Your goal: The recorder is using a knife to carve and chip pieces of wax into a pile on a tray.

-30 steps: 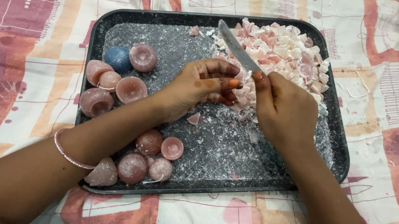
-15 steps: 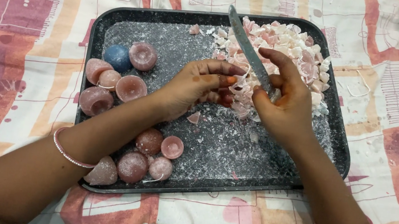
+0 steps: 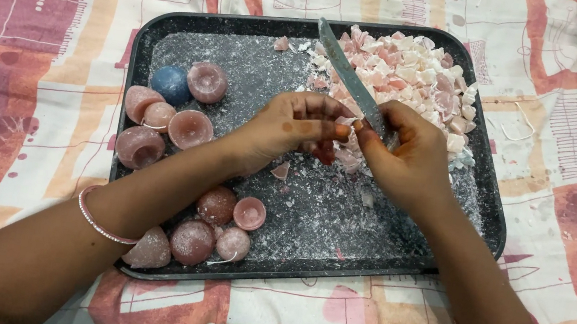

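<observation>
A long grey metal knife (image 3: 350, 80) is gripped by the right hand (image 3: 410, 161), with its blade slanted up and away to the left. A small dark red wax piece (image 3: 325, 150) is pinched in the left hand (image 3: 286, 127), just beside the right fingers. A heap of pale pink and white wax chips (image 3: 422, 83) is seen behind both hands on the dark tray (image 3: 367, 250).

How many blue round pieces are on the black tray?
1. The blue round piece lies near the tray's left end, beside pink ones. Others might be hidden beneath the hands.
</observation>
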